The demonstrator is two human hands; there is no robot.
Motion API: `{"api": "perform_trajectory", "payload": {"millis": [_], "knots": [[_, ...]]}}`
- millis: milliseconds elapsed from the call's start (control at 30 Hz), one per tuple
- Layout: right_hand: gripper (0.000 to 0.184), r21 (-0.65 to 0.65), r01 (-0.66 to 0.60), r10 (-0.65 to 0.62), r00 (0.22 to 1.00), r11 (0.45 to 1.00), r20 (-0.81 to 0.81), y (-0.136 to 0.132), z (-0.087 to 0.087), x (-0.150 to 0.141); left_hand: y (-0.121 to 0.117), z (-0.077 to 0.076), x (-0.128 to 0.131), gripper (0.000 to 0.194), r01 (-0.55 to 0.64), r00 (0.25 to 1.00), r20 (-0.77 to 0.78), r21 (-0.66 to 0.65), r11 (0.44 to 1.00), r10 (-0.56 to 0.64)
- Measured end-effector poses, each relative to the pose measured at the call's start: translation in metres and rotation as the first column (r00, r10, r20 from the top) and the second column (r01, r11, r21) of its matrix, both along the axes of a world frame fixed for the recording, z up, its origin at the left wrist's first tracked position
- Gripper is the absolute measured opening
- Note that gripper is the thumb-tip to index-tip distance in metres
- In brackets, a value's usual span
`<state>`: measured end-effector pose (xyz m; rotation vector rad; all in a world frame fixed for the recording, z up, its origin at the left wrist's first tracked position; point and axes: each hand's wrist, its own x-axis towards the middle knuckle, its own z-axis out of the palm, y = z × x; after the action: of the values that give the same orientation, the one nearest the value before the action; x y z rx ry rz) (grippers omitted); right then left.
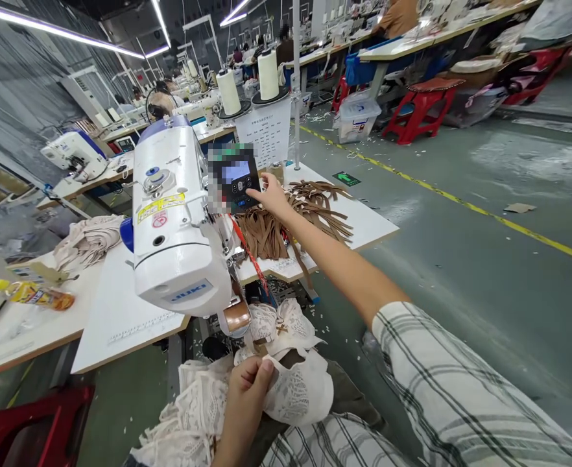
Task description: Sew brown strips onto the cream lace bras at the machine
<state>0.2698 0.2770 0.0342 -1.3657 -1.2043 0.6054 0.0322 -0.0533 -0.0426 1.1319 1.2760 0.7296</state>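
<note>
My left hand [248, 394] pinches the edge of a cream lace bra [298, 389] between thumb and fingers, above my lap. More cream lace pieces [196, 405] lie bunched to its left. My right hand [272, 196] reaches forward to a black control panel [237, 174] with a lit screen. Its thumb touches the panel's lower right, near the buttons, and the other fingers are partly hidden. The panel sits beside a white sewing machine [176, 220]. A heap of brown fabric strips [261, 233] lies under and beyond my right hand, and a red strip [250, 253] hangs by the machine head.
White thread cones [268, 74] stand behind the panel, near a printed sheet [264, 133]. A drink bottle [40, 295] and folded fabric [89, 239] lie on the left. Red stools [419, 110], a plastic bin [358, 117] and other sewing stations are farther off.
</note>
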Motion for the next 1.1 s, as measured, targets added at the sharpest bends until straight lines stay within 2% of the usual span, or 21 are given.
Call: {"api": "perform_trajectory", "payload": {"millis": [67,133,167,200,233,267,300,333,367,400,467,567,667,767,867,900,967,1100], "knots": [[0.053,0.05,0.079,-0.079,0.997,0.996,-0.01,-0.011,-0.002,-0.005,0.002,0.002,-0.003,0.055,-0.005,1.0,-0.005,0.014,1.0,0.005],[0.031,0.125,0.058,-0.059,0.998,0.99,0.0,-0.054,-0.014,-0.015,0.004,0.005,-0.008,0.055,-0.012,1.0,-0.023,0.048,0.999,0.013],[0.026,0.128,-0.084,0.08,0.996,0.988,0.036,-0.085,-0.023,-0.02,0.006,0.007,-0.011,0.055,-0.01,0.999,-0.034,0.066,0.998,0.012],[0.032,0.066,-0.328,0.322,0.943,0.942,0.089,-0.119,-0.033,-0.025,0.008,0.009,-0.013,0.054,-0.002,0.999,-0.043,0.083,0.997,0.006],[0.038,-0.062,-0.633,0.635,0.762,0.772,0.129,-0.154,-0.043,-0.029,0.01,0.012,-0.013,0.053,0.019,0.999,-0.048,0.097,0.995,-0.015],[0.04,-0.189,-0.84,0.861,0.495,0.509,0.117,-0.187,-0.052,-0.033,0.012,0.015,-0.013,0.053,0.048,0.998,-0.048,0.104,0.993,-0.043],[0.042,-0.272,-0.924,0.963,0.256,0.269,0.085,-0.217,-0.06,-0.036,0.015,0.019,-0.012,0.051,0.084,0.996,-0.046,0.105,0.991,-0.079],[0.048,-0.291,-0.933,0.978,0.204,0.21,0.053,-0.242,-0.067,-0.039,0.018,0.022,-0.01,0.049,0.122,0.992,-0.038,0.106,0.987,-0.119],[0.055,-0.272,-0.935,0.971,0.238,0.229,0.001,-0.261,-0.072,-0.043,0.02,0.025,-0.007,0.048,0.159,0.987,-0.032,0.101,0.982,-0.157],[0.06,-0.243,-0.927,0.95,0.307,0.284,-0.062,-0.275,-0.076,-0.047,0.021,0.028,-0.003,0.048,0.186,0.982,-0.033,0.099,0.978,-0.184],[0.062,-0.205,-0.877,0.865,0.47,0.435,-0.175,-0.288,-0.08,-0.056,0.023,0.032,0.001,0.048,0.203,0.979,-0.049,0.086,0.975,-0.2],[0.043,-0.211,-0.785,0.76,0.618,0.583,-0.2,-0.286,-0.078,-0.064,0.024,0.035,-0.003,0.048,0.212,0.976,-0.067,0.063,0.975,-0.208],[0.03,-0.175,-0.698,0.674,0.716,0.694,-0.184,-0.274,-0.069,-0.068,0.024,0.033,-0.02,0.041,0.245,0.965,-0.142,0.173,0.954,-0.222],[0.023,-0.161,-0.64,0.592,0.762,0.751,-0.264,-0.257,-0.066,-0.074,0.024,0.027,-0.036,0.032,0.193,0.96,-0.26,0.355,0.915,-0.101],[0.02,-0.168,-0.574,0.515,0.805,0.801,-0.296,-0.238,-0.073,-0.085,0.027,0.021,-0.04,0.02,0.084,0.951,-0.303,0.44,0.894,0.06],[0.019,-0.161,-0.546,0.492,0.823,0.822,-0.283,-0.232,-0.076,-0.088,0.029,0.018,-0.039,0.015,0.049,0.947,-0.304,0.46,0.887,0.105],[0.016,-0.137,-0.485,0.448,0.864,0.864,-0.231,-0.221,-0.081,-0.093,0.035,0.015,-0.038,0.019,0.002,0.94,-0.295,0.507,0.862,0.171],[0.01,-0.086,-0.442,0.44,0.897,0.893,-0.038,-0.204,-0.08,-0.095,0.048,0.012,-0.039,0.02,0.023,0.921,-0.335,0.556,0.831,0.2]]}}
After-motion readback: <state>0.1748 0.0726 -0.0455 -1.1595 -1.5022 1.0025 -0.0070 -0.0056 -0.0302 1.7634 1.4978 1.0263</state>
